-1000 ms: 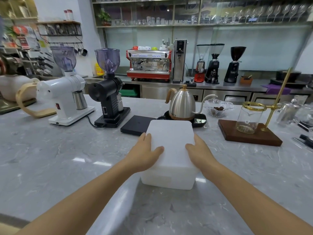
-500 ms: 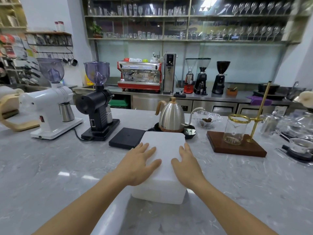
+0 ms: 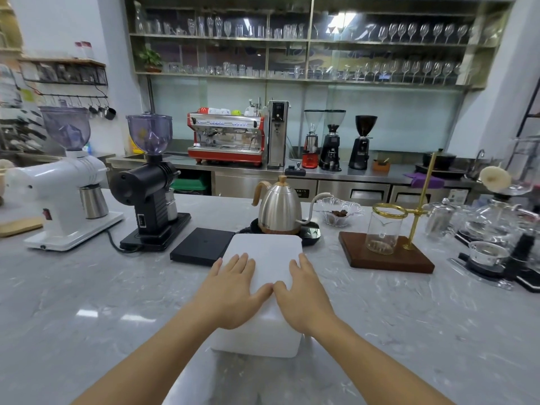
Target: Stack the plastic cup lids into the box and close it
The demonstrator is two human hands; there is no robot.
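On the near middle of the grey marble counter stands the white plastic box, closed under its flat white lid, with its long side running away from the person. Both hands lie flat on the near half of that lid: the left hand on the lid's left side and the right hand on its right side, fingers straight and lightly spread, palms down, pressing on the surface rather than curling round anything. The two thumb tips meet or almost meet at the middle of the lid. The cup lids themselves cannot be seen, since the box walls are cloudy and the top is shut. Just beyond the box's far left corner lies a black scale, touching or nearly touching the box. Right behind the far edge of the box sits a steel gooseneck kettle on a dark round base. Toward the left edge of the counter stand a black grinder and, further left, a white grinder, each topped by a tinted hopper. To the right of the kettle is a small glass dish holding something dark, and nearer the right edge a wooden stand carries a glass beaker under a brass ring. At the far right edge glass brewing gear is crowded together, too blurred to tell apart. Along the back wall a red espresso machine rests on a steel counter below shelves of glasses.
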